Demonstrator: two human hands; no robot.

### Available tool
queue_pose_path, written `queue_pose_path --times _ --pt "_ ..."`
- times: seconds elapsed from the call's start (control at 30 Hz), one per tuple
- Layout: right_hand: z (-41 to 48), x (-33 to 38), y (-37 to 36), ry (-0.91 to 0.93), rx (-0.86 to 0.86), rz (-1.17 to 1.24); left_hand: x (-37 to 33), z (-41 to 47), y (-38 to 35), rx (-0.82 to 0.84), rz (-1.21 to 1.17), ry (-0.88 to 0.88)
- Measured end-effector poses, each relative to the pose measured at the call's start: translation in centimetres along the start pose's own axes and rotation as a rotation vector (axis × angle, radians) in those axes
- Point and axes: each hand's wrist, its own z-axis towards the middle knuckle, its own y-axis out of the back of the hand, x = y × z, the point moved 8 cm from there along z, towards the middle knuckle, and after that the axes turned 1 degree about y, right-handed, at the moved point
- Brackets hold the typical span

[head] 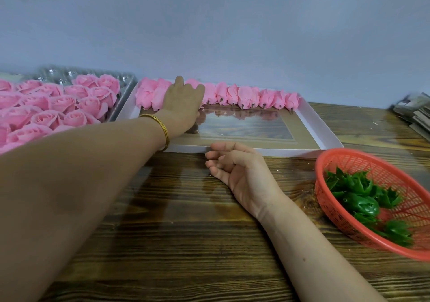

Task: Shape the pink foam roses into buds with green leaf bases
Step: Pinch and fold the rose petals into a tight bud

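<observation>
Wooden table (186, 232); left hand (183, 101) on pink buds (244, 96), right hand (235, 169) resting.

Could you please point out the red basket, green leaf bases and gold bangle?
red basket (395, 174), head view, inner wall.
green leaf bases (363, 204), head view, central piece.
gold bangle (165, 134), head view, wrist band.

The open pink foam roses (58, 106) sit packed close together, faces up, in a clear plastic tray (125, 85) at the far left of the wooden table (186, 232). The pink foam buds (244, 96), petals folded shut with small dark tips at their near ends, lie touching in 1 row along the far edge of a shallow white box lid (325, 127), partly hidden behind the left hand (183, 99). The glossy green spiky-edged leaf bases (363, 199) lie heaped in a red mesh basket (349, 160) at the right.
</observation>
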Motion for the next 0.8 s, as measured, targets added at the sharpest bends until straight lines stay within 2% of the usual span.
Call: queue_pose_path --times 0.17,0.3,0.4,0.6,0.8 --pt "0.0 0.0 0.0 0.003 0.005 0.002 0.3 -0.5 1.3 -0.07 -0.217 0.064" --pt "0.1 0.0 0.0 0.008 0.012 0.01 1.9 -1.0 1.0 -0.11 -0.618 0.218" --pt "0.1 0.0 0.0 0.012 0.015 0.011 3.0 -1.2 0.3 -0.099 -0.882 0.361" --pt "0.2 -0.1 0.1 0.017 0.018 0.011 3.5 -2.2 -0.4 -0.025 -1.161 0.588" --pt "0.1 0.0 0.0 0.021 0.021 0.006 2.6 -3.6 0.5 -0.02 -1.573 0.726"
